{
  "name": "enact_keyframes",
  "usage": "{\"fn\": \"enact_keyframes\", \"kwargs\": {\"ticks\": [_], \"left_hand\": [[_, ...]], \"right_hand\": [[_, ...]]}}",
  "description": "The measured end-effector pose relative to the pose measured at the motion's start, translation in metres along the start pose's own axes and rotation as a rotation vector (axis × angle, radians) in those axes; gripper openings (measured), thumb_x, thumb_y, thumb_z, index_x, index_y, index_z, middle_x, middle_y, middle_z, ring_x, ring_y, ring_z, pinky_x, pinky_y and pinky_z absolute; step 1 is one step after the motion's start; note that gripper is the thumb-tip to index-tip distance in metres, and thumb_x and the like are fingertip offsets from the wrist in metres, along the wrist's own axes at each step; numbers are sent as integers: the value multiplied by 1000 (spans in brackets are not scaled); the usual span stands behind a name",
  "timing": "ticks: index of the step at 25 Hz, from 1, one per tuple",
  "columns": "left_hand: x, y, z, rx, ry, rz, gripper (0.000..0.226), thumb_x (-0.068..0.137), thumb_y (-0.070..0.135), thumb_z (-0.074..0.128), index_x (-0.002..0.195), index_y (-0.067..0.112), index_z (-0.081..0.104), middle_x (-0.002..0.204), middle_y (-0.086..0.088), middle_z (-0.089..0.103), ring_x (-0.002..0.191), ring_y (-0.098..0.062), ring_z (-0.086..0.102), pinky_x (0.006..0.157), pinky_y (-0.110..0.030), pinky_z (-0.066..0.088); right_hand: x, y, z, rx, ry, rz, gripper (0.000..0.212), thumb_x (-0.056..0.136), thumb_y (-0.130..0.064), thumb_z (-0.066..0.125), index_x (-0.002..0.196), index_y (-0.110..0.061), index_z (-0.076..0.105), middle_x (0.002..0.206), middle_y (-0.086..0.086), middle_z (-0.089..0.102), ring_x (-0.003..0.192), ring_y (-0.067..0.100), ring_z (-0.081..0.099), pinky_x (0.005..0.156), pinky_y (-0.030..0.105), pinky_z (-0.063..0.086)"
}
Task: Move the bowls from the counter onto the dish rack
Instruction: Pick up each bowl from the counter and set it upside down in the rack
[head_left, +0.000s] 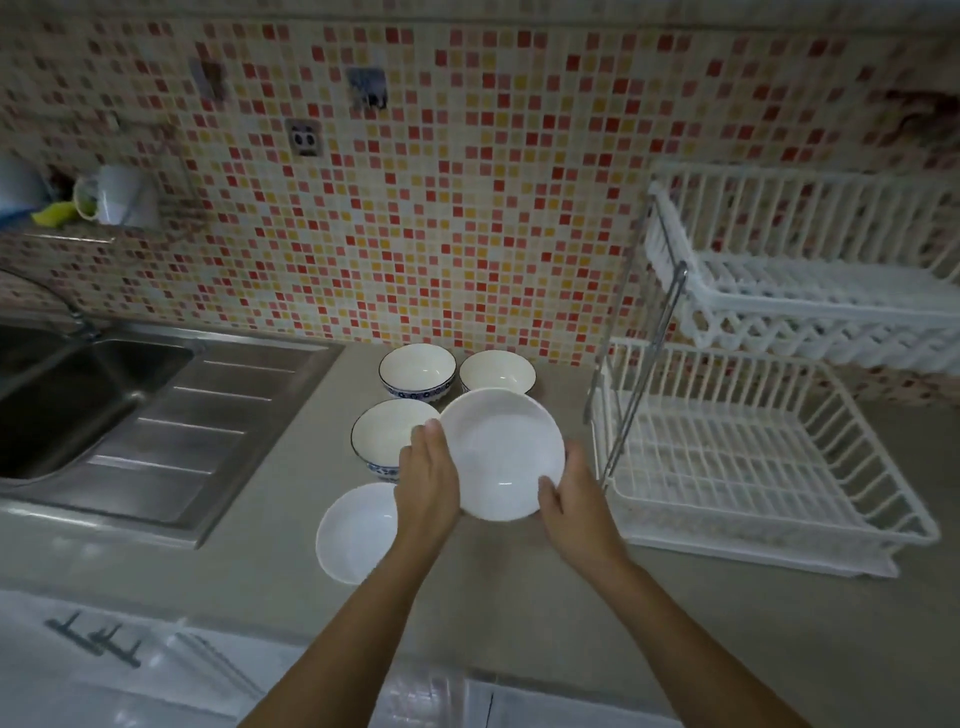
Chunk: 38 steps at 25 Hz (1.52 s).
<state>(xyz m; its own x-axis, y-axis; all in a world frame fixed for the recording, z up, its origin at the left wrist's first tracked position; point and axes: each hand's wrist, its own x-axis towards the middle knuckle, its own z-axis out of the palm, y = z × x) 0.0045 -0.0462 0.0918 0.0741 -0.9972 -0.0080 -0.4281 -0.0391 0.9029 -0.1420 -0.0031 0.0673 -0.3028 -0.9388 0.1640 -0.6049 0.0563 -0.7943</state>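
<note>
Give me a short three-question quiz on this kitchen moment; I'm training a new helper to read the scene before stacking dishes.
1. True or false: the two-tier dish rack already holds a bowl.
2. How many bowls sit on the counter, not counting the one being held?
3. Multiple choice: the plain white bowl is gripped by A) the left hand only, B) the right hand only, C) both hands.

Key
1. False: both tiers show only bare wire.
2. Four: two patterned bowls, a white bowl at the back, and a plain white bowl near the counter edge.
3. C: the left hand and right hand hold opposite sides of its rim.
</note>
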Motion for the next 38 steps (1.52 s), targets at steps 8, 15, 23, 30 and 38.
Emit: {"fn": "enact_keyframes", "kwargs": {"ticks": [8, 15, 23, 30, 38], "left_hand": [[2, 168, -20, -685, -193, 333, 50, 84, 67, 13, 97, 45, 55, 100, 3, 66, 97, -21, 66, 72, -29, 57], [32, 280, 59, -647, -606, 601, 16, 101, 35, 32, 112, 30, 43, 120, -5, 56, 101, -16, 61, 79, -28, 56], [82, 330, 123, 262, -823, 833, 77, 75, 37, 75, 139, 35, 32, 134, 5, 48, 117, -18, 54, 95, -34, 52], [119, 337, 183, 734, -745, 659, 91, 61, 44, 86, 138, 31, 40, 130, 3, 60, 106, -22, 63, 95, -38, 52], [153, 327, 210, 989, -647, 569, 134, 21, 80, 78, 139, 34, 33, 139, 7, 49, 121, -23, 53, 104, -43, 45]], "right_hand": [[20, -124, -156, 427, 206, -269, 24, 88, -60, 25, 94, -38, 31, 109, -38, 48, 100, -9, 55, 89, 34, 54], [72, -92, -314, 475, 59, -302, 68, 51, -60, 75, 109, -58, 39, 120, -11, 45, 105, 17, 58, 82, 30, 59], [146, -12, -366, -113, -64, -291, 94, 69, -33, 83, 143, -40, 26, 143, -13, 34, 128, 7, 39, 102, 25, 43], [238, 29, -347, -471, -330, -262, 106, 65, -41, 83, 148, -29, 18, 150, -6, 31, 134, 14, 36, 111, 38, 36], [265, 46, -337, -597, -371, -234, 119, 48, -60, 82, 146, -34, 19, 150, -5, 32, 134, 20, 37, 111, 47, 36]]}}
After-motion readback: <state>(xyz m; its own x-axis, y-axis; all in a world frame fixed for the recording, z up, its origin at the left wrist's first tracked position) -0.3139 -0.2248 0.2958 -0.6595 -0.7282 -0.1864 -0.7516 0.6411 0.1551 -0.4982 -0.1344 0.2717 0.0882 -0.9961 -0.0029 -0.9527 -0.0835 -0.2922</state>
